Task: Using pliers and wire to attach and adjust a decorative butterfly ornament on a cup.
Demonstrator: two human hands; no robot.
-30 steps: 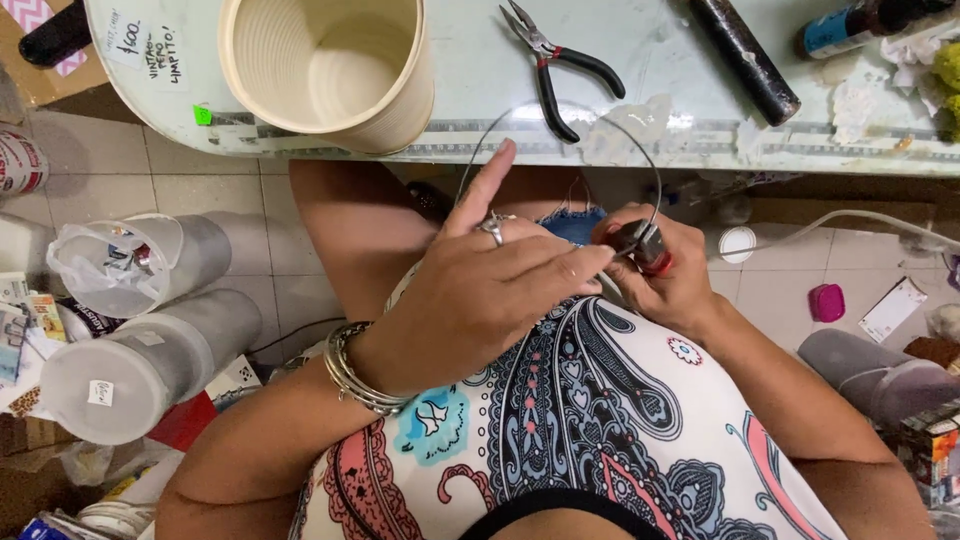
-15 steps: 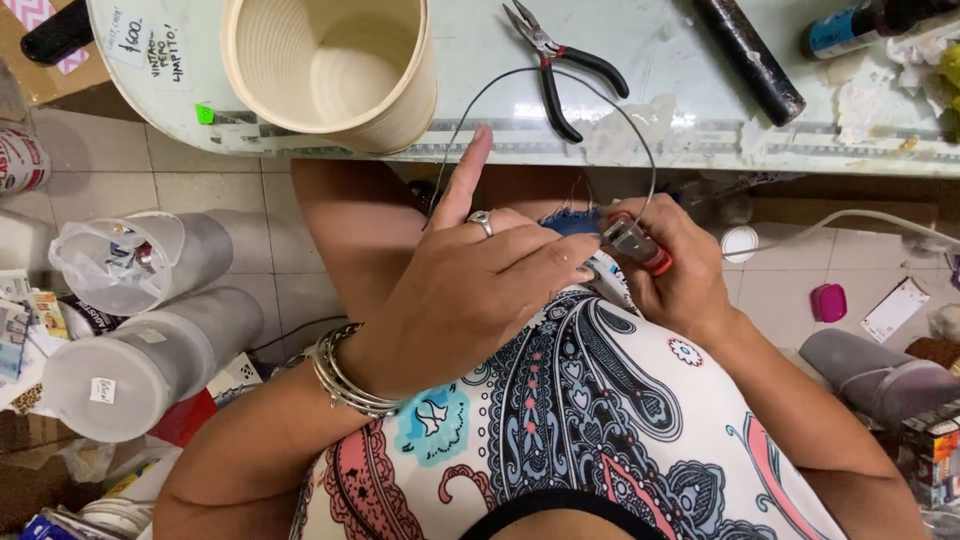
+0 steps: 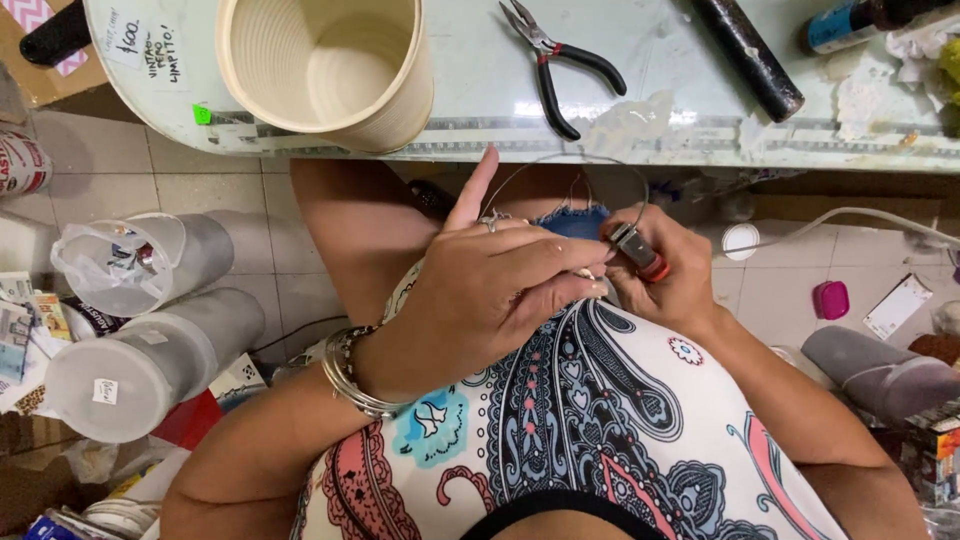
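Note:
My left hand (image 3: 490,290) pinches a thin wire loop (image 3: 575,160) near my lap, index finger pointing up, a ring on one finger and metal bangles (image 3: 350,375) on the wrist. My right hand (image 3: 670,275) grips small red-handled pliers (image 3: 637,250), whose jaws meet the wire beside my left fingertips. The wire arcs up in front of the table edge (image 3: 600,150). Both hands sit over my patterned top (image 3: 590,420), just below the table.
On the table stand a ribbed cream cup (image 3: 325,65), black-handled pliers (image 3: 560,60), a dark cylinder (image 3: 750,55) and a bottle (image 3: 860,20). Clear plastic jars (image 3: 140,300) and clutter lie on the tiled floor at left; a pink lid (image 3: 830,300) and a grey roll (image 3: 880,370) at right.
The wire loop has been drawn lower and tighter toward my hands. My left index finger stays raised; both hands have barely shifted.

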